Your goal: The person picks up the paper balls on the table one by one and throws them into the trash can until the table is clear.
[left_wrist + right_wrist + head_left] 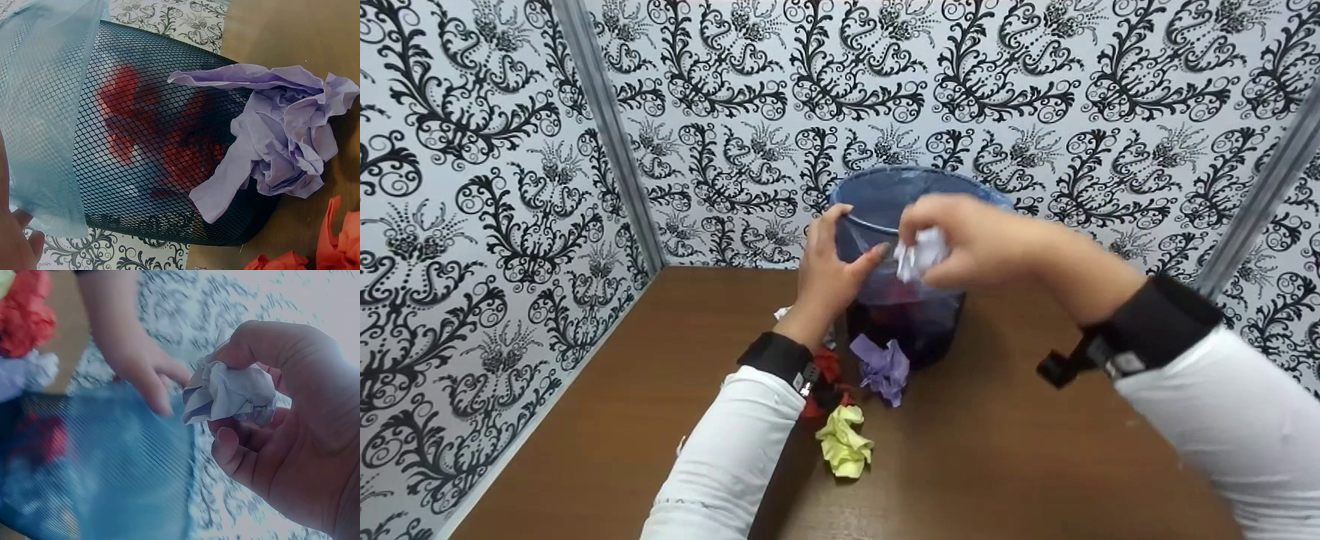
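In the head view, my left hand (826,262) holds the rim of a dark mesh waste bin (934,334), with its thumb against the outside. A pale blue plastic bag (45,124) lines the bin and folds over its rim. My right hand (986,240) pinches a crumpled white paper ball (236,391) between thumb and fingers, in front of the bin's upper part. Red crumpled paper (191,152) shows through the mesh inside. A crumpled purple paper (885,371) lies by the foot of the bin.
A crumpled yellow paper (846,442) lies on the brown table (1035,450). Red paper (826,365) and a small black piece (829,396) sit beside my left wrist, partly hidden. White paper (782,311) shows behind that wrist. Patterned wall panels (735,150) stand behind and left.
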A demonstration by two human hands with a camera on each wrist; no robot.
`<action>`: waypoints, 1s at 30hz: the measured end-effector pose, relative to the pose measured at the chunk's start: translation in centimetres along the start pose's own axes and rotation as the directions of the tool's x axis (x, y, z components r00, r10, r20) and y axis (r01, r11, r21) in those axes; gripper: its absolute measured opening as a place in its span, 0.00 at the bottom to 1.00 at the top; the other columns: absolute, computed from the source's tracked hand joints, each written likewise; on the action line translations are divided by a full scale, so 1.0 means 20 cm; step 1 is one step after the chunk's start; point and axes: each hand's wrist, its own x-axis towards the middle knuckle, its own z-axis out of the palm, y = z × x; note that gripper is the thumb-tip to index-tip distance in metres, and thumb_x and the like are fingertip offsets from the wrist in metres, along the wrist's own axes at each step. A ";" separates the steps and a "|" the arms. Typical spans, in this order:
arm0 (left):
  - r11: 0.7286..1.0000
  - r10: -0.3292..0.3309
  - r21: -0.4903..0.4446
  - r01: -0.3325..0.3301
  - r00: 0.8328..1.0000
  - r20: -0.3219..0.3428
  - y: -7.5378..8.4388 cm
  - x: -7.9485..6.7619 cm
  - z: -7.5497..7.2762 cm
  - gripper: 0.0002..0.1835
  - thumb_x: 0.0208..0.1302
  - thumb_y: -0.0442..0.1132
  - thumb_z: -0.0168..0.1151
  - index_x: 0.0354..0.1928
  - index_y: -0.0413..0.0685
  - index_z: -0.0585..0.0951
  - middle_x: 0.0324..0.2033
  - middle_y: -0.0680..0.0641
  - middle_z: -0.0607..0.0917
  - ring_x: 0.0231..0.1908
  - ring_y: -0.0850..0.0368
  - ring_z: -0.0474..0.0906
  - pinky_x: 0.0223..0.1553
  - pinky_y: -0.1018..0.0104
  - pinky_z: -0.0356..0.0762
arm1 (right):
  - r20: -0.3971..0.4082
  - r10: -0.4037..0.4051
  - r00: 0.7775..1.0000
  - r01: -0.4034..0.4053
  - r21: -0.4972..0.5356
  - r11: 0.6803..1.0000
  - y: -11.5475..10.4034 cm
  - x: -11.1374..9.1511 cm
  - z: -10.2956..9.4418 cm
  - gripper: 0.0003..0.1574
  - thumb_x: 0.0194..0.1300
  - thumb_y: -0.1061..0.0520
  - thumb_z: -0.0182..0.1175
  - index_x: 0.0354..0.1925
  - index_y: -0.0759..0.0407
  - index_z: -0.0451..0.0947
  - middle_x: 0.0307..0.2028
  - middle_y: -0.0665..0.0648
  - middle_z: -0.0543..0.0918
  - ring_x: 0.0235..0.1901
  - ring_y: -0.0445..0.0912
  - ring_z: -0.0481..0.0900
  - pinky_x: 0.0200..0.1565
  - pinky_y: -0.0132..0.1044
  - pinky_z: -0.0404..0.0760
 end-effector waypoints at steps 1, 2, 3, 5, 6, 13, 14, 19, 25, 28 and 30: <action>1.000 -0.004 0.002 0.004 1.000 0.002 0.00 0.00 0.00 0.44 0.53 0.69 0.72 0.69 0.68 0.66 0.60 0.48 0.74 0.52 0.50 0.78 0.51 0.53 0.80 | -0.020 0.019 1.000 -0.019 0.002 1.000 0.01 0.01 -0.03 0.18 0.53 0.63 0.68 0.42 0.51 0.76 0.49 0.55 0.78 0.39 0.50 0.80 0.34 0.39 0.86; 1.000 -0.008 0.003 0.008 1.000 0.005 0.00 0.00 0.00 0.44 0.53 0.70 0.72 0.69 0.69 0.66 0.61 0.48 0.74 0.53 0.50 0.78 0.51 0.53 0.79 | -0.040 0.037 0.999 -0.037 0.002 0.999 0.02 0.02 -0.06 0.18 0.53 0.63 0.67 0.42 0.51 0.77 0.49 0.56 0.79 0.38 0.51 0.80 0.32 0.39 0.86; 1.000 -0.012 0.003 0.012 1.000 0.008 0.00 0.00 0.00 0.44 0.52 0.70 0.71 0.69 0.70 0.66 0.61 0.48 0.74 0.53 0.50 0.78 0.52 0.53 0.79 | -0.057 0.054 0.997 -0.054 0.005 0.999 0.03 0.03 -0.09 0.18 0.53 0.63 0.67 0.42 0.52 0.77 0.49 0.57 0.79 0.37 0.51 0.80 0.32 0.39 0.86; 1.000 -0.022 0.003 0.022 1.000 0.011 0.00 0.00 0.00 0.44 0.52 0.71 0.71 0.69 0.71 0.66 0.63 0.48 0.74 0.55 0.50 0.78 0.53 0.53 0.79 | -0.092 0.093 0.991 -0.092 0.011 0.996 0.06 0.05 -0.14 0.18 0.54 0.63 0.67 0.44 0.52 0.77 0.49 0.57 0.80 0.37 0.52 0.81 0.33 0.40 0.86; 1.000 -0.024 0.002 0.024 1.000 0.013 0.00 0.00 0.00 0.44 0.52 0.71 0.71 0.69 0.71 0.66 0.63 0.49 0.73 0.55 0.50 0.77 0.53 0.53 0.79 | -0.107 0.107 0.988 -0.106 0.018 0.994 0.08 0.05 -0.16 0.18 0.55 0.62 0.67 0.44 0.52 0.77 0.48 0.57 0.81 0.37 0.52 0.81 0.34 0.40 0.86; 1.000 -0.020 0.003 0.020 1.000 0.011 -0.01 0.00 0.00 0.44 0.51 0.73 0.70 0.68 0.72 0.66 0.62 0.49 0.74 0.53 0.52 0.77 0.52 0.54 0.79 | -0.236 0.186 0.954 -0.182 0.038 0.983 0.20 0.09 -0.23 0.18 0.58 0.59 0.67 0.49 0.54 0.79 0.49 0.58 0.82 0.34 0.49 0.81 0.33 0.34 0.84; 1.000 -0.019 0.004 0.019 1.000 0.012 -0.01 0.00 0.00 0.44 0.51 0.72 0.70 0.68 0.72 0.66 0.62 0.49 0.74 0.53 0.52 0.77 0.51 0.54 0.79 | -0.255 0.196 0.947 -0.194 0.035 0.980 0.22 0.09 -0.23 0.18 0.59 0.58 0.67 0.49 0.54 0.79 0.49 0.58 0.82 0.34 0.49 0.80 0.32 0.33 0.83; 1.000 -0.011 0.009 0.011 1.000 0.014 0.00 0.00 0.00 0.43 0.52 0.72 0.70 0.69 0.70 0.66 0.63 0.49 0.74 0.56 0.51 0.76 0.54 0.52 0.78 | -0.294 0.275 0.915 -0.261 0.086 0.962 0.29 0.10 -0.24 0.21 0.62 0.56 0.66 0.54 0.53 0.76 0.48 0.60 0.82 0.39 0.51 0.82 0.36 0.33 0.86; 1.000 -0.012 0.012 0.012 1.000 0.010 0.00 0.01 -0.01 0.43 0.52 0.72 0.70 0.69 0.69 0.67 0.64 0.49 0.73 0.57 0.50 0.76 0.55 0.51 0.78 | -0.315 0.305 0.899 -0.293 0.085 0.952 0.35 0.13 -0.23 0.21 0.64 0.56 0.64 0.55 0.54 0.75 0.52 0.59 0.80 0.43 0.53 0.81 0.39 0.36 0.87; 1.000 -0.019 0.016 0.019 1.000 0.018 0.00 0.00 -0.01 0.44 0.52 0.73 0.69 0.68 0.71 0.66 0.63 0.49 0.74 0.55 0.51 0.77 0.54 0.52 0.78 | -0.323 0.292 0.900 -0.293 0.048 0.955 0.38 0.14 -0.21 0.20 0.63 0.57 0.64 0.53 0.56 0.75 0.54 0.60 0.78 0.45 0.53 0.80 0.40 0.38 0.86; 1.000 -0.025 0.013 0.025 0.999 0.025 0.01 0.00 -0.01 0.44 0.51 0.74 0.69 0.68 0.71 0.66 0.63 0.50 0.74 0.54 0.52 0.77 0.53 0.53 0.79 | -0.330 0.281 0.901 -0.288 0.029 0.957 0.39 0.15 -0.20 0.18 0.63 0.59 0.63 0.52 0.58 0.75 0.53 0.60 0.78 0.46 0.54 0.79 0.42 0.41 0.86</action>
